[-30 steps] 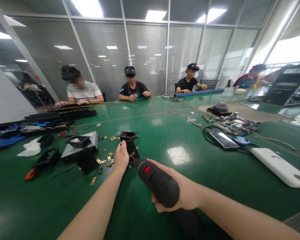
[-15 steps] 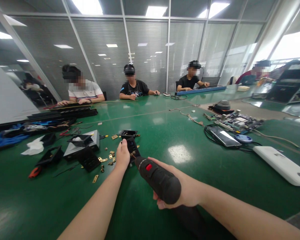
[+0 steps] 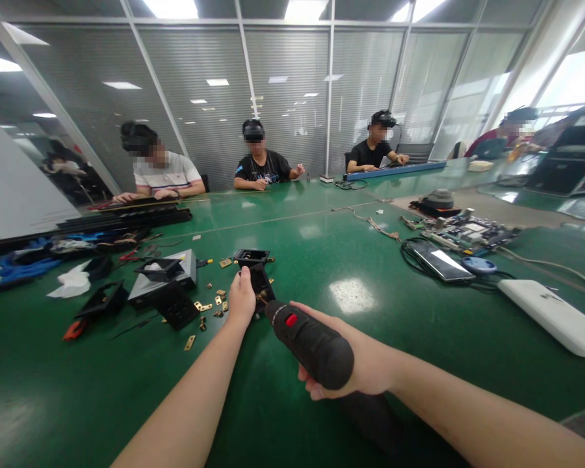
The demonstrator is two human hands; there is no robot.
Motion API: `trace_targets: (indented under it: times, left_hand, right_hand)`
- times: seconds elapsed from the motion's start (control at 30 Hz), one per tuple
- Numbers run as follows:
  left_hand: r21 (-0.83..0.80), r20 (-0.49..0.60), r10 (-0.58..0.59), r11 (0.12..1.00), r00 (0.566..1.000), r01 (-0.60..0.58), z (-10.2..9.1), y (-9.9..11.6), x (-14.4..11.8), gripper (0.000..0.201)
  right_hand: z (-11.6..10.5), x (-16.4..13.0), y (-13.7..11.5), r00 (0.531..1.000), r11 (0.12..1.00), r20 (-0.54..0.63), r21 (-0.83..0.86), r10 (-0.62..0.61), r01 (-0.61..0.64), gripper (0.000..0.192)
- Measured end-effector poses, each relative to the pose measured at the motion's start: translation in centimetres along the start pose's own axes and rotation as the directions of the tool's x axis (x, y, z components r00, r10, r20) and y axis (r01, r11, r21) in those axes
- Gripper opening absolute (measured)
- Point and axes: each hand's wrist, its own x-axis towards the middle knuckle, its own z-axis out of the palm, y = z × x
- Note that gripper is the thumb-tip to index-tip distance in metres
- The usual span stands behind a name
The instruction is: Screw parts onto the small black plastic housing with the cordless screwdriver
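The tip of the black power screwdriver (image 3: pixel 308 344) is hidden behind the left hand (image 3: pixel 241 300) and the small black part (image 3: pixel 262 286) it steadies, so where tip meets part cannot be made out; the brass bits on that part are too small to identify. The left hand's fingers curl closed on the near left edge of the black part, which sits on the green counter (image 3: pixel 419 338) just beyond the knuckles. The right hand (image 3: pixel 365 367) is wrapped tight around the screwdriver's thick body, its red button facing up, the tool angled far and left toward the part. A second black frame (image 3: pixel 251 257) lies just beyond. Small brass pieces (image 3: pixel 209 305) are scattered to the left, near a grey box (image 3: pixel 163 279). A phone (image 3: pixel 439 260) lies well to the right.
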Motion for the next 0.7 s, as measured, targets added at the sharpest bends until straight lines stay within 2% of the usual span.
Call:
trace_targets:
  times: [0.37,0.7]
  left_hand:
    - [0.004,0.002,-0.046,0.999,0.999,0.046,-0.01,0.25,-0.09,0.069]
    - [0.025,0.003,-0.036,0.999,0.999,0.036,0.03,0.00,0.00,0.073]
  right_hand:
    - [-0.02,0.07,-0.27,1.000,1.000,-0.030,-0.010,0.001,-0.001,0.148]
    - [-0.25,0.07,-0.16,0.999,1.000,-0.042,0.006,0.011,-0.010,0.147]
